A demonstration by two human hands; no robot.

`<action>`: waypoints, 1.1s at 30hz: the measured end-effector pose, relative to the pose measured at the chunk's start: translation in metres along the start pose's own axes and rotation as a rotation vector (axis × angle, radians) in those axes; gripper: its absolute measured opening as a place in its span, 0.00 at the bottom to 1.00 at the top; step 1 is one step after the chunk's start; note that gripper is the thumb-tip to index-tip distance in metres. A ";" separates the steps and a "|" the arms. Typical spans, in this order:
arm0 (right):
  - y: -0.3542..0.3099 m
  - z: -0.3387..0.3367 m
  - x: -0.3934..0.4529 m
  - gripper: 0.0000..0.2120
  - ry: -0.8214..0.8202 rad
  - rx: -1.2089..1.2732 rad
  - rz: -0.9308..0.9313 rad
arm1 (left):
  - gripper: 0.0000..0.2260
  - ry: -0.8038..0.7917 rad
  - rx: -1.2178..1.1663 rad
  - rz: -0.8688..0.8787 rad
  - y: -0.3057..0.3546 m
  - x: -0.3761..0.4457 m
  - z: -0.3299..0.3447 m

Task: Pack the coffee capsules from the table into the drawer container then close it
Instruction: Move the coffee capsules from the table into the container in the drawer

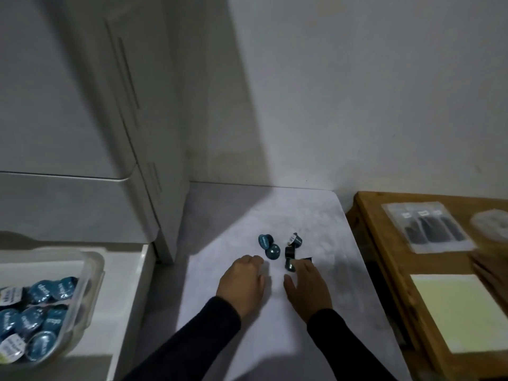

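Observation:
Several blue coffee capsules lie loose on the white table. Two of them sit just beyond my left hand, whose fingers are curled under with nothing visible in them. A dark cluster of capsules lies in front of my right hand, whose fingertips touch the nearest capsule. At the lower left a clear plastic container sits in a white drawer and holds several blue capsules.
A tall white cabinet stands at the left, above the drawer. A wooden tray with a plastic bag of dark items and a pale yellow sheet borders the table's right edge. The wall is close behind.

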State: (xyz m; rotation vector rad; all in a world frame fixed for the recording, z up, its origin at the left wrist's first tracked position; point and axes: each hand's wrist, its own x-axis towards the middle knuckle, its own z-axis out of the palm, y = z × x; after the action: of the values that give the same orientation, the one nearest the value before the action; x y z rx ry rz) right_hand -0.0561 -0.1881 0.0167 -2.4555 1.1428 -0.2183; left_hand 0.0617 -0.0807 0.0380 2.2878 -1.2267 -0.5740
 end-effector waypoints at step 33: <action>0.038 0.024 0.022 0.09 0.016 0.129 -0.099 | 0.09 0.173 -0.122 0.041 -0.010 0.039 0.050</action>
State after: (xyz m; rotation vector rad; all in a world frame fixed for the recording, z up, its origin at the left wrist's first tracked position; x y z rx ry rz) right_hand -0.0611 -0.2190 -0.0219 -2.4022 0.9827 -0.3315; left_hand 0.0600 -0.1198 -0.0127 2.1562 -1.1215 -0.4149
